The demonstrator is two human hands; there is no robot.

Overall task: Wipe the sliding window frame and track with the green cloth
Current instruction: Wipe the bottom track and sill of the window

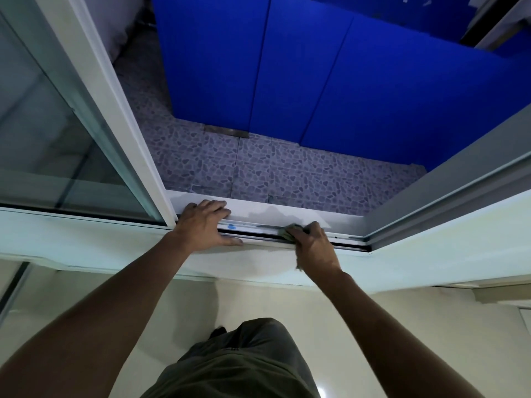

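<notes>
The right hand [314,247] clenched the green cloth [288,232] against the bottom track [258,229]; the left hand [205,225], fingers spread and empty, braced on the sill [253,209]; pressing hard risked snagging the cloth in the track groove.

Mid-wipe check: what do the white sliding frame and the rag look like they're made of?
White sliding window frame: probably painted or coated aluminium, going by its smooth, thin, straight-edged profile; could be uPVC. Crumpled green cloth under the right hand: soft woven or microfibre fabric, matte.

green cloth [288,231] bunched, on white track [258,228]
</notes>
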